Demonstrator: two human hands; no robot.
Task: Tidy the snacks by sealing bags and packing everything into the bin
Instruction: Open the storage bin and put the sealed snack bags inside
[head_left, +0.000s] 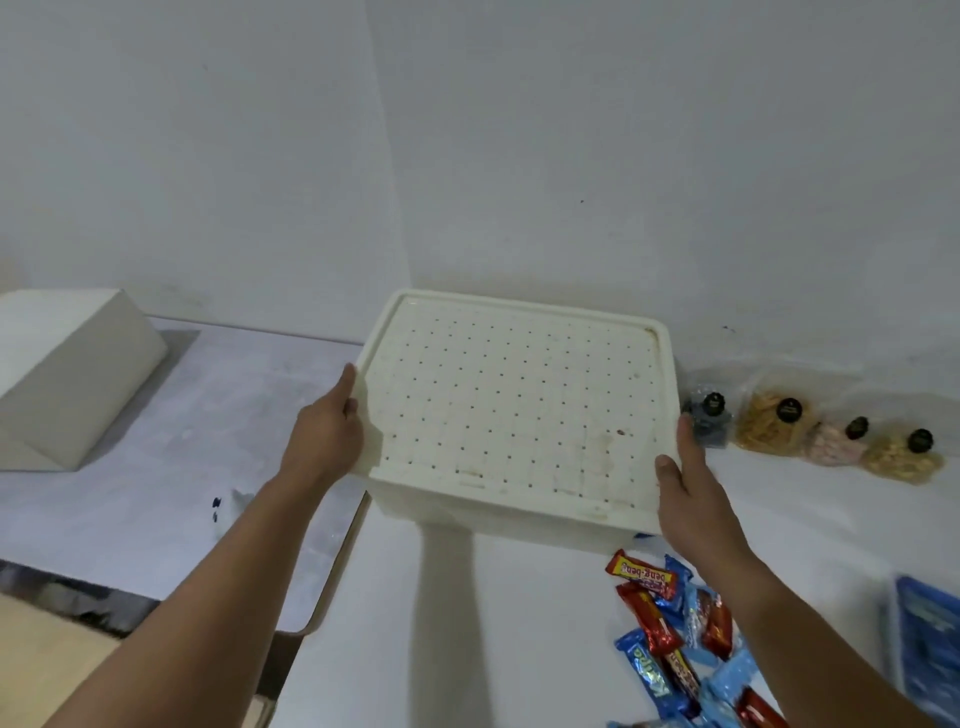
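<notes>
Your left hand (327, 431) is gripping the left edge of the bin (511, 410), fingers curling over its rim, while your right hand (685, 483) is clasping the front right corner. The bin is sitting on the white surface (467, 623), looking stiff, light and smooth, so opposite edges suit best. Candy bars (675, 623) and snack bags (810, 431) are waiting beside it

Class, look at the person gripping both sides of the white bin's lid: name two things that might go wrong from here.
1. The left hand and right hand hold only the edges of the lid; it may slip or lift unevenly.
2. The candy bars lie just in front of the bin; setting the lid down could scatter them.
</notes>
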